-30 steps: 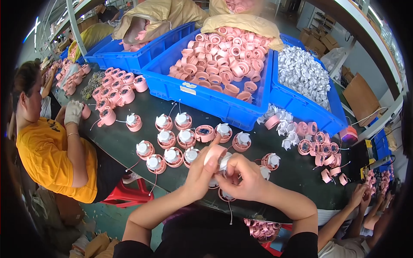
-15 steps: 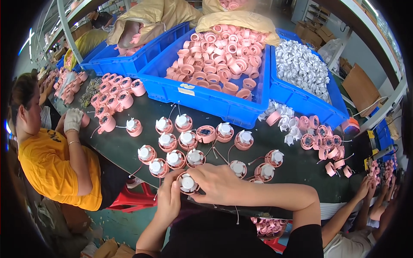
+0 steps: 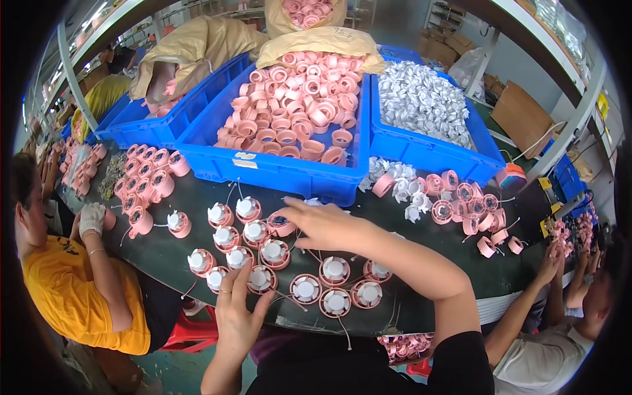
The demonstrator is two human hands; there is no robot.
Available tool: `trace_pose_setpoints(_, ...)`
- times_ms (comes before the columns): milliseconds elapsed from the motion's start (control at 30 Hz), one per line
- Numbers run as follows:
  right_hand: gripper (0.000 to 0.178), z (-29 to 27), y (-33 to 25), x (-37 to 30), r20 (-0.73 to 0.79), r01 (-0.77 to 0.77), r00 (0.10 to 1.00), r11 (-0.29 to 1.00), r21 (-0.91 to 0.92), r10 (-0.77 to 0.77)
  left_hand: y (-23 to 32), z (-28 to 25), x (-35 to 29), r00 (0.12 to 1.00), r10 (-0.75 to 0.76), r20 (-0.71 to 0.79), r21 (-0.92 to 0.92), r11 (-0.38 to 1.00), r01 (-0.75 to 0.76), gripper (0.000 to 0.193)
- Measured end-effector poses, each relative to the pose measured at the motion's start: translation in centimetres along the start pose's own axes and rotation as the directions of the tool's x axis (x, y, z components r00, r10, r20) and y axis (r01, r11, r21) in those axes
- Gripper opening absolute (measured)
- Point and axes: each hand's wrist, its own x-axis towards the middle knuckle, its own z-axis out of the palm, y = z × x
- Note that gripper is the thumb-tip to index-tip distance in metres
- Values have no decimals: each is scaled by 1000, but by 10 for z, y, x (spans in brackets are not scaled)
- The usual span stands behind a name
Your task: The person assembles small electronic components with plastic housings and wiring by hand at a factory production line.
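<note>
My right hand (image 3: 332, 227) reaches across the dark green table with its thumb and forefinger apart. Its fingertips are at the right side of a pink round housing (image 3: 283, 230), which shows a dark inside and no white piece on top. Below it, my left hand (image 3: 237, 316) has its fingers spread close to a pink housing with a white fan wheel (image 3: 262, 279); I see nothing held there. Several more such fitted housings (image 3: 334, 268) stand around both hands, with thin wires trailing from some. Part of the group lies hidden behind my right hand and forearm.
A blue crate (image 3: 263, 172) of pink rings stands behind my hands, and another blue crate (image 3: 431, 153) holds white fan wheels. Loose pink housings (image 3: 484, 207) and white wheels lie at the right. A co-worker in a yellow shirt (image 3: 79, 289) sits left, with pink housings (image 3: 141, 174) nearby.
Both hands have let go of the pink housing with the white fan wheel. My right hand has moved up to the housing without one; the left has opened. The view has shifted.
</note>
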Motion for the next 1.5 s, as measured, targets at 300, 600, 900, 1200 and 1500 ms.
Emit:
trace_pose_setpoints(300, 29, 42, 3, 25, -309, 238, 922, 971, -29, -235, 66, -1, 102, 831, 555, 41, -36, 832, -554, 34)
trace_pose_setpoints(600, 27, 50, 18, 20, -366, 219, 912, 974, 50, -186, 117, 72, 179, 726, 666, 170, -148, 746, -649, 19)
trace_pose_setpoints(900, 34, -56, -6, -183, -343, -358, 881, 933, -37, 324, 130, 214, 171, 493, 706, 508, -377, 697, -610, 27)
trace_pose_setpoints(1200, 45, -75, -12, -213, -467, -488, 715, 850, 200, 521, 134, 233, 151, 583, 627, 517, -296, 770, -565, 27)
trace_pose_setpoints(1500, 55, -41, -43, -170, -710, -170, 525, 875, 453, 469, 124, 104, 106, 758, 286, 586, -802, 343, 490, 40)
